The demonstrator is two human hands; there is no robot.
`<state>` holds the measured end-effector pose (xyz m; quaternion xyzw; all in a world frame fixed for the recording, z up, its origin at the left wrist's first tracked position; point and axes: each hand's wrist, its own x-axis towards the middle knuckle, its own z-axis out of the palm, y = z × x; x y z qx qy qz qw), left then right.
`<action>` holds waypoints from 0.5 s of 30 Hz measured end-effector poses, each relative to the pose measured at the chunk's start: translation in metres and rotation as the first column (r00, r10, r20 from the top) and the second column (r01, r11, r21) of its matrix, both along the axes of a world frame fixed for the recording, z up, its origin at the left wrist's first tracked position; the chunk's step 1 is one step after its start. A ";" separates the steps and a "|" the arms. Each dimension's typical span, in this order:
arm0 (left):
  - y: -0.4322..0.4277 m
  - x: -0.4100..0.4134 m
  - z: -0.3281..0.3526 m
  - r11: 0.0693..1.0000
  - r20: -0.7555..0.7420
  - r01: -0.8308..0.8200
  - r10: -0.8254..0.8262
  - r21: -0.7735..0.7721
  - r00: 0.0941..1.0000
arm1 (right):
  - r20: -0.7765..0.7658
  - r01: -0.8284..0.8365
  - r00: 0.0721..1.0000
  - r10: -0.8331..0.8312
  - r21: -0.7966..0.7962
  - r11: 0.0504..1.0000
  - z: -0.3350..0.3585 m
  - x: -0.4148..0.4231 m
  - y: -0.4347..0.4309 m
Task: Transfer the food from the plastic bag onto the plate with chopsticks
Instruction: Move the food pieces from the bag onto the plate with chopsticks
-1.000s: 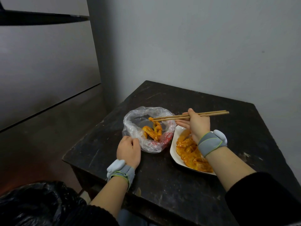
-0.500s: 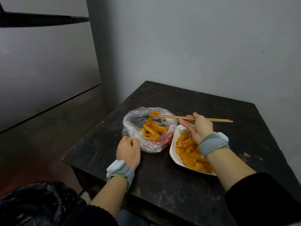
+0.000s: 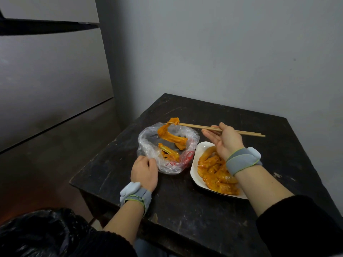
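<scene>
On a dark, scuffed wooden surface (image 3: 185,210) in a corner of grey walls: a clear plastic bag (image 3: 146,138) to the left, a white plate (image 3: 201,147) just beside it to the right. Hard to tell whether bag and plate touch.

In the right hand (image 3: 225,143), a pair of wooden chopsticks (image 3: 200,127), held between the thumb and curled fingers, palm turned up and to the left, wrist above the plate. Chopsticks nearly level, tips out over the far rim of the bag, blunt ends out past the hand to the right.

Between the tips, a long orange strip of food (image 3: 167,135), coated in sauce, pinched at its top end and lifted clear of the bag's mouth. Lower end down above the open bag; contact with the plastic not clear from here.

Down in the bag, more orange pieces (image 3: 168,153), near red print on the plastic. On the plate, a heap of sauced food (image 3: 213,169), partly hidden under the right wrist.

At the bag's near left edge, the left hand (image 3: 143,172), knuckles up, fingers curled and pinching the plastic against the surface.

On each wrist, a grey wristband (image 3: 241,160) with green trim. Black sleeves on both forearms. At lower left, below the surface's edge, a crumpled black bin bag (image 3: 37,234).
</scene>
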<state>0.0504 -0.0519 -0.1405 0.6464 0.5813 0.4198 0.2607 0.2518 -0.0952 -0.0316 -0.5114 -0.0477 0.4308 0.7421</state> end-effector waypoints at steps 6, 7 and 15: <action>0.000 -0.001 0.002 1.000 -0.020 0.012 -0.012 -0.014 1.000 | 0.001 -0.019 1.000 0.019 0.052 0.998 0.016 0.007 -0.012; -0.001 -0.002 0.003 1.000 -0.023 0.010 -0.011 -0.015 1.000 | 0.007 -0.021 1.000 0.021 0.051 0.998 0.019 0.010 -0.016; -0.005 0.001 0.003 1.000 -0.061 0.009 -0.009 0.006 0.998 | 0.061 -0.041 0.997 0.037 0.061 0.997 0.029 0.043 -0.060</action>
